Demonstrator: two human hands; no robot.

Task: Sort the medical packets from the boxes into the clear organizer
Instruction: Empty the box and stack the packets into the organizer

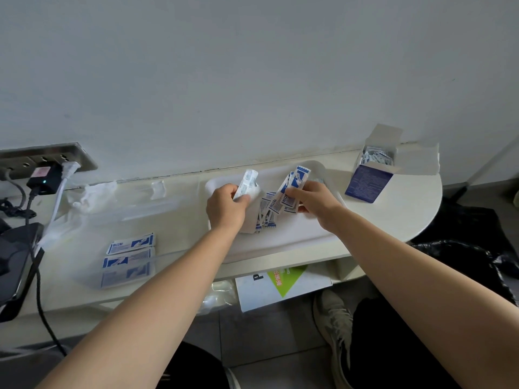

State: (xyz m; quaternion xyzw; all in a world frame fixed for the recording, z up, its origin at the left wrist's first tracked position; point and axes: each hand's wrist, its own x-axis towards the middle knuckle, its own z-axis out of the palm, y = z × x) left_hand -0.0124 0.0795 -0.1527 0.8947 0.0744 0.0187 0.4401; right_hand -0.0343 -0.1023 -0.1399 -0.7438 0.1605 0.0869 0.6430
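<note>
A white tray (280,242) lies in the middle of the table with a heap of blue-and-white medical packets (266,211) in it. Over the tray, my left hand (226,207) grips a small stack of pale packets (247,182) held upright. My right hand (316,202) pinches several long blue-and-white packets (295,183), fanned upward. The clear organizer (92,217) lies at the left of the table, and three of the long packets (127,259) lie in its near part. An open blue box (372,175) full of small packets stands at the back right.
A wall socket (47,158) with plugs and cables is at the far left, above a black device (16,259). A printed carton (280,284) sits on a lower shelf under the table. The table's rounded end (427,209) is at the right. A shoe (337,327) rests on the floor.
</note>
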